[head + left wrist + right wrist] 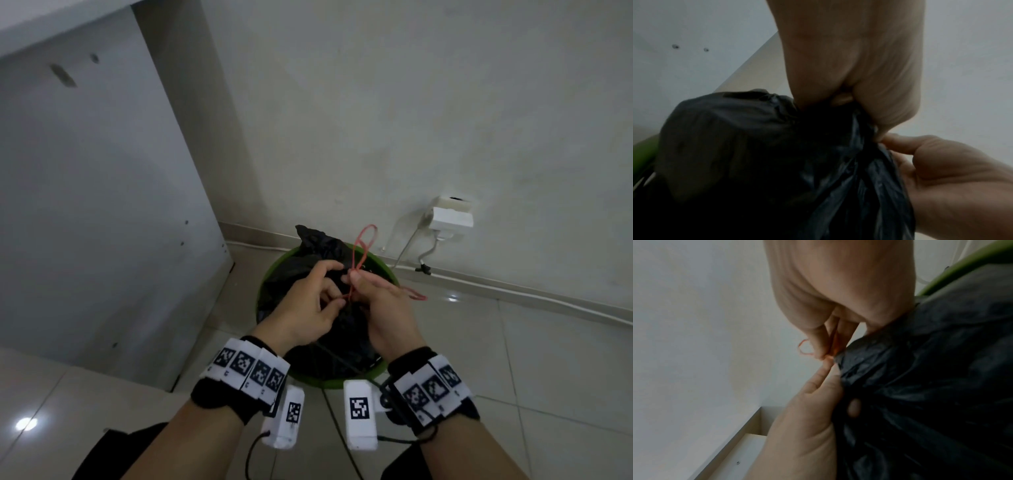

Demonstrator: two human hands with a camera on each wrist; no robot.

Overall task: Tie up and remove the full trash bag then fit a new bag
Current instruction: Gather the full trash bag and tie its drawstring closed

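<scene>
Both hands [346, 305] pinch thin red drawstring [363, 245], crinkly blk bag [317, 246].

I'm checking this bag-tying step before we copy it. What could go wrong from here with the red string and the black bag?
1. The red string is thin, and each hand, left hand and right hand, only pinches it at the fingertips, so it may slip before a knot forms.
2. The black bag still sits in the green bin; its gathered neck could spread open if the pinch loosens.
</scene>
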